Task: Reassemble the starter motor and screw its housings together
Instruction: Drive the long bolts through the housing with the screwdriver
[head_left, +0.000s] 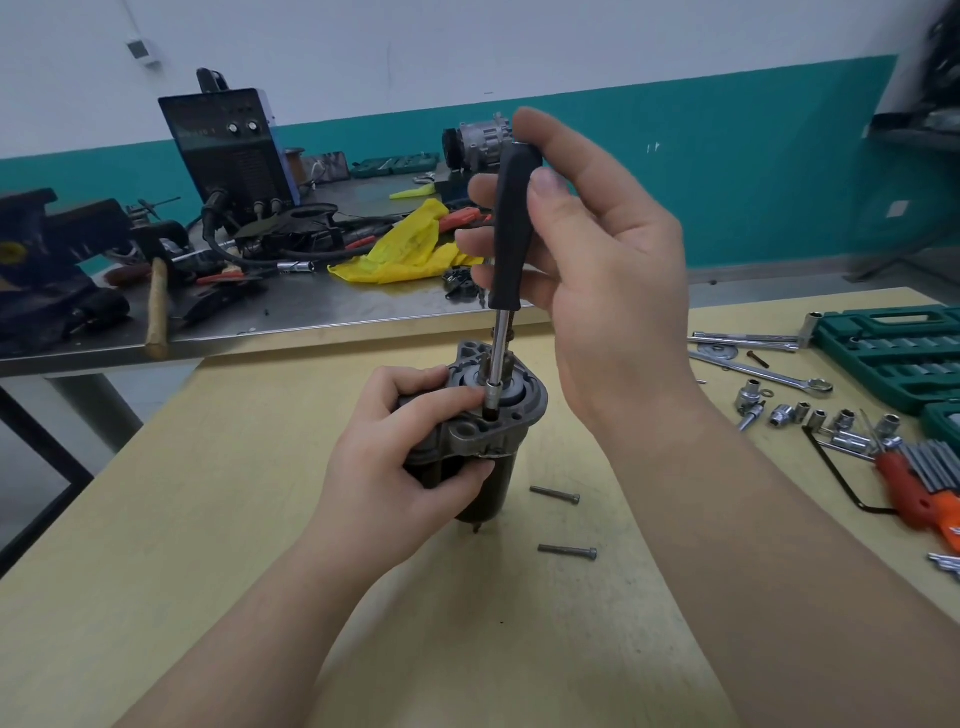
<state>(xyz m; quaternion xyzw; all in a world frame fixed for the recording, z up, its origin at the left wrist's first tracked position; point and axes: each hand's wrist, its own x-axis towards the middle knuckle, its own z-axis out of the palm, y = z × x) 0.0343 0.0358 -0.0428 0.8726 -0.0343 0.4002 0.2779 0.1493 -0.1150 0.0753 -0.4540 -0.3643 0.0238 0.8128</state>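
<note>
From my remote seat I see the starter motor (480, 447) standing upright on the pale wooden table (234, 545), its dark, smooth cylindrical body below and a cast, matte grey aluminium end housing (511, 410) on top, rounded and flanged with several bored holes. My left hand (400, 467) is wrapped around the motor's body just under the flange, fingers curled tight and thumb laid over the housing's edge. My right hand (597, 249) grasps the black, rubbery-looking handle of a nut driver (506, 249), fingertips pinching it from both sides while the handle stands nearly vertical. Its slim polished steel shaft runs down to a small socket tip seated in a hole on the housing's top face; I think it sits on a bolt head, though the tip hides that.

Two long dull-steel bolts (556, 494) lie on the table just right of the motor, apart from each other. Farther right are loose chrome sockets (789, 415), a shiny combination wrench (763, 371), a black L-shaped hex key (836, 473), a set of hex keys in a red-orange holder (919, 483) and a green moulded plastic socket case (893, 353). Behind, a steel-topped bench (322, 306) carries a crumpled yellow plastic bag (410, 244), a wooden-handled hammer (157, 306) and a boxy dark welding machine (228, 150).
</note>
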